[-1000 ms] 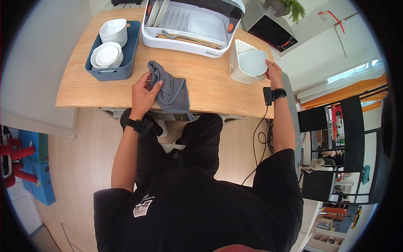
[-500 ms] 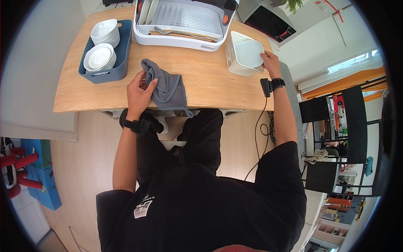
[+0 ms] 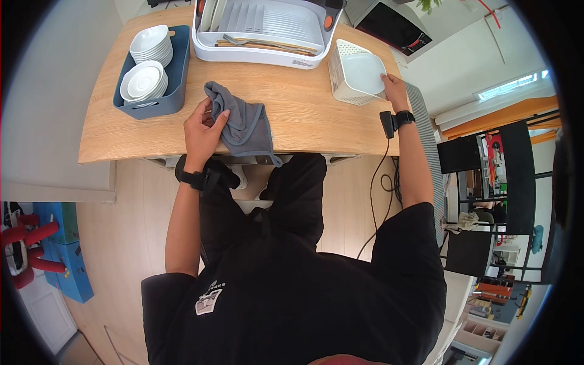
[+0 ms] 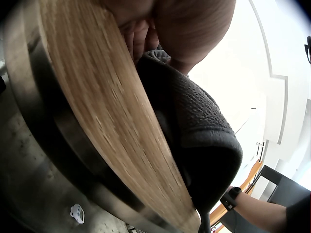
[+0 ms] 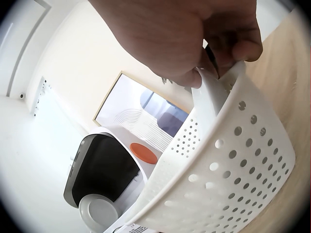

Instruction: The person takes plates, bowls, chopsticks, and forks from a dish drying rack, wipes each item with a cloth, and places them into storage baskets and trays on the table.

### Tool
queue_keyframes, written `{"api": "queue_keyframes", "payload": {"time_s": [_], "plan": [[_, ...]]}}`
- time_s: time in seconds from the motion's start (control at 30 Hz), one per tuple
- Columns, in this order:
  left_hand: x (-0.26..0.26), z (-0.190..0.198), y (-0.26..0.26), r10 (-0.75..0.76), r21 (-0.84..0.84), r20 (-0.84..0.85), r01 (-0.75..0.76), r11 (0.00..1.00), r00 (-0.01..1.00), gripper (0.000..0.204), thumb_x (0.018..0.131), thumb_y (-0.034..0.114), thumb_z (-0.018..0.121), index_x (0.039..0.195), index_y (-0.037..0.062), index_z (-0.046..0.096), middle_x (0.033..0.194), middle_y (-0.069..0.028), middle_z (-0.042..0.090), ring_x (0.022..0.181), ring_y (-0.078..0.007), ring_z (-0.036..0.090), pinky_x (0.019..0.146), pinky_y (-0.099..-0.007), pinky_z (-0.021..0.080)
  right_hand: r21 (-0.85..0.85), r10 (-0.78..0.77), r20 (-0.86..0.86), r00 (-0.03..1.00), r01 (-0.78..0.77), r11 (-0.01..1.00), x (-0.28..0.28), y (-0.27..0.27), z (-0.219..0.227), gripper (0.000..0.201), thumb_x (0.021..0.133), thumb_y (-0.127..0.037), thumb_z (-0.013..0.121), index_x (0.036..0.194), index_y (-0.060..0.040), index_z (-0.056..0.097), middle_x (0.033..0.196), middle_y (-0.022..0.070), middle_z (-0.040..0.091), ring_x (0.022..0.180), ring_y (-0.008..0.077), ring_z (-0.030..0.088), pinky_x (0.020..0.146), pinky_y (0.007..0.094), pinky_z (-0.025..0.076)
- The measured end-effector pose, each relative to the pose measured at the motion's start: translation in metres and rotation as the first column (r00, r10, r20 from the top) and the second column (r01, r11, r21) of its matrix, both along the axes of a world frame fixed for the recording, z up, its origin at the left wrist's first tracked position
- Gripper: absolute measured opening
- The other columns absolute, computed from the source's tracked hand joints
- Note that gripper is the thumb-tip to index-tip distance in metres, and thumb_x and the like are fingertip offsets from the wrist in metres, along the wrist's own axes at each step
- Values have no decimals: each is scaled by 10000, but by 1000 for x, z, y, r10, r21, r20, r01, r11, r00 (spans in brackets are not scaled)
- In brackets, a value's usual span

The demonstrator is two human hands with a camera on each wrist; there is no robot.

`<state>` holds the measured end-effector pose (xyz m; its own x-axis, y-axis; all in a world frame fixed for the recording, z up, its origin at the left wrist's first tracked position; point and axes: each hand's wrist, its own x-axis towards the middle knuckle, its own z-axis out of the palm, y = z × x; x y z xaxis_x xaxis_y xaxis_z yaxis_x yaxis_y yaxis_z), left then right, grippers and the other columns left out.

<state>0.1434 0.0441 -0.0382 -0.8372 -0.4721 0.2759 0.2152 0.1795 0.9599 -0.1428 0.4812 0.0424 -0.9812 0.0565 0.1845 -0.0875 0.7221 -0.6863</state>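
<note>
My left hand [image 3: 202, 135] pinches a folded grey cloth [image 3: 248, 125] at the front of the wooden table. One end of the cloth hangs over the table edge. In the left wrist view the thumb presses on the dark cloth [image 4: 194, 107], its other fingers partly hidden. Over on the right, my right hand [image 3: 395, 91] pinches the edge of a pale, rounded-square plate [image 3: 363, 73], which sits tilted in a white perforated basket [image 3: 351, 96]. Seen from the right wrist, the thumb lies along the plate's edge [image 5: 210, 94], right at the basket's rim.
A blue bin [image 3: 176, 91] with two stacks of white bowls [image 3: 149, 44] stands at the left. Behind, a white dish rack [image 3: 255, 56] holds plates, chopsticks and a fork. A microwave [image 3: 392, 33] is beyond the basket. A black cable [image 3: 372, 194] hangs from the right wrist.
The head view has shifted a little, so the table things sit slightly higher and further left. Both hands keep their holds on cloth and plate, with little movement.
</note>
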Motion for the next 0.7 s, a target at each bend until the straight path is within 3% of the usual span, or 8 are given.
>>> {"api": "queue_keyframes", "payload": {"time_s": [0.07,0.13,0.27,0.33,0.47,0.53,0.6,0.7], "plan": [[0,1,2,-14,30,-13,15,999,1000,533,848,100,748,1275,-128,526,1096,-181,676,886,-161,668,751,-261,546,8,-38,97,995,38,999,13,-10,11,334,917,-342,629,1001,-35,729,613,-26,519,524,73,490,443,228,401],[-1,0,2,-24,60,-26,25,998,999,531,850,99,746,1277,-126,525,1102,-180,674,889,-162,667,750,-261,546,-28,-111,168,980,117,993,28,-20,18,481,894,-420,596,1079,8,712,858,119,701,717,198,663,607,324,564],[-3,-6,-2,-18,15,-15,18,1000,1000,535,855,98,742,1284,-129,518,1111,-181,668,897,-161,665,758,-259,545,-72,-104,204,973,121,990,32,-25,13,497,905,-436,574,1086,13,690,868,96,676,687,190,629,585,347,586],[-3,-7,-2,-20,9,-12,20,1000,1000,535,857,98,741,1285,-130,515,1111,-182,668,899,-160,664,760,-259,544,-160,-61,273,960,108,981,39,-34,18,435,946,-464,526,865,-49,629,595,-19,465,502,100,476,511,297,529],[-2,-5,-1,-19,26,-9,19,999,1000,544,855,102,743,1287,-134,511,1104,-181,668,902,-159,663,758,-260,542,-165,-34,321,947,92,982,40,-39,18,440,952,-468,515,819,-59,604,598,-11,463,485,105,460,514,316,539],[-2,-6,-1,-25,30,-14,25,999,1000,546,855,102,743,1288,-135,510,1103,-181,669,904,-159,662,756,-260,541,-157,1,372,928,61,986,38,-40,16,459,937,-440,524,1032,-8,650,733,42,533,635,149,546,572,371,593],[0,0,1,-46,61,26,45,997,999,506,870,70,721,1292,-118,515,1154,-171,654,1019,-190,641,875,-294,511,-155,21,369,929,39,987,38,-40,15,459,935,-439,532,1011,-1,650,728,44,537,611,144,540,562,365,592],[1,1,0,-39,52,49,36,998,998,507,869,72,722,1292,-117,516,1160,-171,651,1022,-190,639,877,-294,511,-169,60,346,936,-1,986,45,-45,15,448,940,-441,549,932,-2,636,667,29,521,509,105,485,509,329,571]]}}
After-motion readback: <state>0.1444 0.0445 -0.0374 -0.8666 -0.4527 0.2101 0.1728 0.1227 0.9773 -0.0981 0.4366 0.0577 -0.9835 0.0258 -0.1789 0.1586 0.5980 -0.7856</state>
